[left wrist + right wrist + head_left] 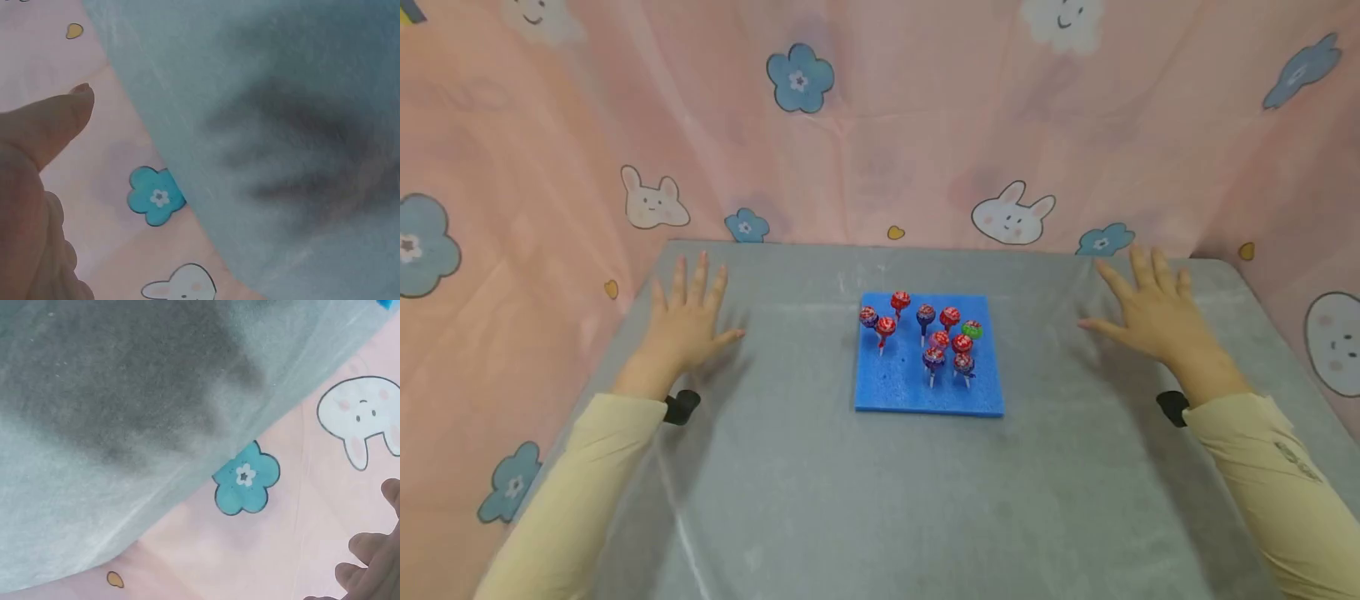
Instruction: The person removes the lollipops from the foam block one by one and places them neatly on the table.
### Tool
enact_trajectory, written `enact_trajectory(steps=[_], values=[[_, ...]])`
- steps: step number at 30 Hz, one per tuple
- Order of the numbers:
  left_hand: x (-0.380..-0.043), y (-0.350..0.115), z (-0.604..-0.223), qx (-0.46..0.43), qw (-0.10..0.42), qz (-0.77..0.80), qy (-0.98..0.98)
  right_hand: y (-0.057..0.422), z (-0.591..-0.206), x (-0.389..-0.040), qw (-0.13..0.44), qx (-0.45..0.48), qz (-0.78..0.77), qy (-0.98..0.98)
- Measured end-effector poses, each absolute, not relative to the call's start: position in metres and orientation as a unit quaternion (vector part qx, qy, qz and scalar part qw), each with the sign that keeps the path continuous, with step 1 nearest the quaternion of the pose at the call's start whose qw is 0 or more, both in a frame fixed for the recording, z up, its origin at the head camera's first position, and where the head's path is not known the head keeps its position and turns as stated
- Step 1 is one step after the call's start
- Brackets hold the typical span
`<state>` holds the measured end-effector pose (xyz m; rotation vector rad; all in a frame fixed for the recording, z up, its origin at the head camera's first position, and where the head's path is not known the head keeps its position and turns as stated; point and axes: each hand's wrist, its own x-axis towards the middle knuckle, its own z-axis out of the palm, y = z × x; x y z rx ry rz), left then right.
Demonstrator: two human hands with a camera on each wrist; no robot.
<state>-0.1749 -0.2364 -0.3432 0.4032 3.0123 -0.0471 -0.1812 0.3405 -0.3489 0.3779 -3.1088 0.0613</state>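
Fingers spread, my left hand (683, 329) hovers above the left part of the table and holds nothing. On the other side my right hand (1157, 315) is likewise spread, with nothing in it. Between the two, well apart from both, lies a blue foam board (887, 387). Several wrapped lollipops stand in it on white sticks, among them a red lollipop (900, 300), a purple lollipop (925, 314) and a green lollipop (972, 329). The left wrist view shows the left thumb (62, 115); fingertips (369, 547) of the right hand appear at the edge of the right wrist view.
A grey cover lies over the table (820, 500). Behind it and along its sides hangs a pink curtain (880, 125) printed with flowers and rabbits. Dark bands (682, 407) sit at both wrists, and hand shadows fall on the table.
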Motion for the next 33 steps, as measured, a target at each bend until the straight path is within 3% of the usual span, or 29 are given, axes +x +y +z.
enact_trajectory(steps=[8,16,21,29,33], values=[[-0.151,-0.196,-0.345,0.119,0.048,0.075,0.989,0.333,-0.344,-0.164,0.05,0.102,0.143,-0.983],[-0.122,-0.127,-0.373,0.143,0.068,0.141,0.977,0.284,-0.372,-0.15,0.087,0.152,0.272,-0.946],[-0.119,-0.101,-0.389,0.17,0.055,0.138,0.974,0.257,-0.383,-0.149,0.103,0.147,0.325,-0.929],[-0.114,-0.088,-0.411,0.19,0.075,0.125,0.971,0.227,-0.398,-0.151,0.025,0.14,0.446,-0.884],[-0.112,-0.081,-0.415,0.201,0.073,0.147,0.966,0.224,-0.398,-0.155,0.018,0.141,0.502,-0.853]])
